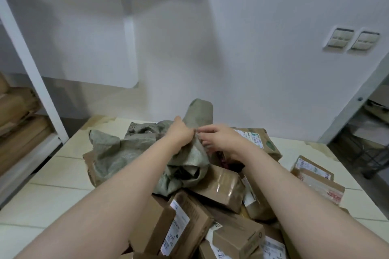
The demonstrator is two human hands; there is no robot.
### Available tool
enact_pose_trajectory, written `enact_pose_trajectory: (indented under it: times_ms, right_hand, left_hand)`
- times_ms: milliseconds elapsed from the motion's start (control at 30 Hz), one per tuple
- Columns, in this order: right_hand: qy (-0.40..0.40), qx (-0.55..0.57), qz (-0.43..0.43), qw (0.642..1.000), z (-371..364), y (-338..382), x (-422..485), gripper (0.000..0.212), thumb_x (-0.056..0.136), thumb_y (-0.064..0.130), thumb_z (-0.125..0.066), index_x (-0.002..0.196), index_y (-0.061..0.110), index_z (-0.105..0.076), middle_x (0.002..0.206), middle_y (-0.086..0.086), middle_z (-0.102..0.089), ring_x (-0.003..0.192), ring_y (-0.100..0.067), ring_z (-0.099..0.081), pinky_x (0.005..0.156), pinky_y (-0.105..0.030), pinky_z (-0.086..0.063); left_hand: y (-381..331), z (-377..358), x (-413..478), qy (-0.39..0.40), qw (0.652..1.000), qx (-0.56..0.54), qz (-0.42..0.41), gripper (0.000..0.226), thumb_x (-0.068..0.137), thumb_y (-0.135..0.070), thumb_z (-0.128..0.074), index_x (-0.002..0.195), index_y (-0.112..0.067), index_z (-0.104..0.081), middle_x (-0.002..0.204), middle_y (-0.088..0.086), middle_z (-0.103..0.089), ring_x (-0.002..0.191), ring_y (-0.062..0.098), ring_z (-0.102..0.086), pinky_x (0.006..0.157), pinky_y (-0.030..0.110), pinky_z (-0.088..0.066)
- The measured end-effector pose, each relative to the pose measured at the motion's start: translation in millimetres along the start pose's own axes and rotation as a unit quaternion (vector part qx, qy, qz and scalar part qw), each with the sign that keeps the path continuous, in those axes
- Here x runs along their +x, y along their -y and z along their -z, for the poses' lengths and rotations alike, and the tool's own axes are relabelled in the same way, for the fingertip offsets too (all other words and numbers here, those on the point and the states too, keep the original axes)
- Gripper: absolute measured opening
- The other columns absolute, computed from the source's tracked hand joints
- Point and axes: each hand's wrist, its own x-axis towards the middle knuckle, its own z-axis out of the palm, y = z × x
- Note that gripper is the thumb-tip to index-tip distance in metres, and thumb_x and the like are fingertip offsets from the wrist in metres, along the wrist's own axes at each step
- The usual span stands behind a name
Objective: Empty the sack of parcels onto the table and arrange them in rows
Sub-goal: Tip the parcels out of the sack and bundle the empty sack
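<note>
A parcel storeroom or sorting room; a pale worktop point(52, 191) carries a heap of brown cardboard parcels point(219, 187) with printed shipping labels and a crumpled grey-green woven sack point(117, 153); a white shelf unit point(31, 65) at left holds more brown boxes point(16, 107); plain white walls point(252, 48) with two switch plates point(351, 40); another rack point(357, 99) stands at far right.

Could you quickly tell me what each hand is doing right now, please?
Left hand: closed, gripping the sack.
Right hand: closed, pinching the same sack's fabric.
</note>
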Motion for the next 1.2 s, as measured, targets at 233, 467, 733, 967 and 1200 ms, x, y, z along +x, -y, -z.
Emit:
enact_pose_trajectory:
  times_ms: [233,467,733,967,1200]
  right_hand:
    - [-0.093,-0.058,-0.109,0.988,-11.3,-19.8,5.1,0.062,0.093,0.046,-0.057,0.141,0.009,-0.044,0.131,-0.004,-0.055,0.109,-0.021,-0.054,0.094,-0.033,-0.045]
    - [-0.060,0.057,-0.144,0.986,-40.6,-49.8,49.8,0.126,0.037,0.092,-0.061,0.134,0.012,-0.052,0.124,-0.004,-0.065,0.111,-0.025,-0.063,0.097,-0.042,-0.051]
    - [-0.052,0.282,-0.137,0.948,-20.7,-3.0,28.9,0.088,0.058,0.049,-0.090,0.127,0.007,-0.056,0.112,-0.016,-0.071,0.092,-0.030,-0.073,0.073,-0.044,-0.060]
    - [-0.183,0.254,-0.127,0.941,30.3,-19.0,22.3,0.121,0.022,0.029,-0.100,0.131,0.004,-0.053,0.115,-0.019,-0.068,0.091,-0.034,-0.071,0.068,-0.053,-0.059]
    - [-0.274,-0.091,-0.180,0.940,49.9,-10.2,-26.5,0.085,0.081,0.032,-0.075,0.145,0.014,-0.022,0.135,-0.007,-0.051,0.115,-0.028,-0.056,0.072,-0.026,-0.045]
  left_hand:
    - [32.2,16.6,8.8,0.003,1.000,0.010,0.000,0.039,0.095,-0.014,-0.038,0.133,-0.018,-0.048,0.120,0.012,-0.061,0.101,0.031,-0.059,0.086,0.039,-0.051]
    - [45.9,38.6,9.5,0.052,0.986,-0.148,0.051,0.036,0.100,-0.002,-0.031,0.122,-0.015,-0.056,0.111,0.009,-0.063,0.090,0.028,-0.062,0.079,0.039,-0.056]
    - [29.9,38.8,7.5,0.126,0.933,-0.334,0.046,0.036,0.104,-0.004,-0.033,0.133,-0.019,-0.050,0.119,0.009,-0.061,0.104,0.023,-0.061,0.080,0.037,-0.053]
    - [-17.7,9.5,-13.9,-0.110,0.974,0.129,-0.148,0.048,0.090,-0.016,-0.055,0.135,-0.033,-0.052,0.130,0.003,-0.055,0.118,0.027,-0.054,0.095,0.038,-0.048]
    - [-62.1,-36.5,-52.6,0.045,0.967,0.220,-0.119,0.075,0.099,-0.059,-0.008,0.138,-0.012,-0.052,0.139,0.014,-0.053,0.130,0.030,-0.047,0.109,0.044,-0.028]
